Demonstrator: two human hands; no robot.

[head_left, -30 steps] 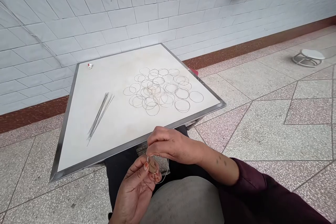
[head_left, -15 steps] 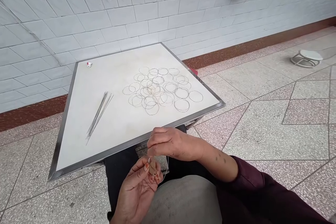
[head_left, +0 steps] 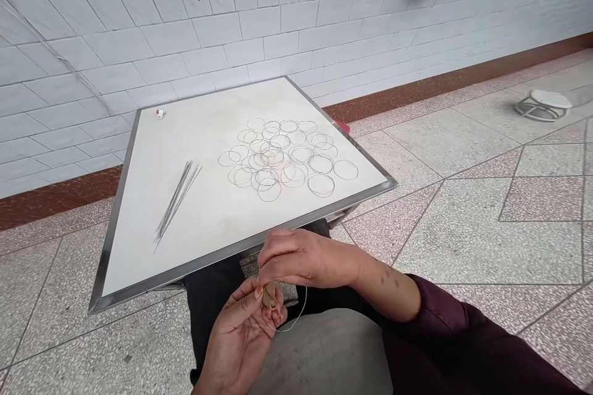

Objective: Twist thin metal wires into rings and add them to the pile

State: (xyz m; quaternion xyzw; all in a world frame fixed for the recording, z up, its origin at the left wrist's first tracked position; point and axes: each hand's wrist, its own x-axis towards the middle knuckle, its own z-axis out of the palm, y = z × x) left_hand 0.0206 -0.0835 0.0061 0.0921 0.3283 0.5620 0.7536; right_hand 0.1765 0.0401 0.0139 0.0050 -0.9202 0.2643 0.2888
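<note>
**Caller one:** What have you got there?

**Caller two:** Your left hand is curled around a small tan piece, and your right hand is closed just above it, pinching a thin wire that loops below.

**Caller one:** And the rest?

**Caller two:** Overlapping wire rings and a bundle of straight wires lie apart on the white table, just ahead of your hands.

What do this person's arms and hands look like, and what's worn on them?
The right hand is bare, and its forearm disappears into a long plum-coloured sleeve, with small dark marks on the skin. The left hand is also ungloved, with reddish polish on a fingernail.
</note>
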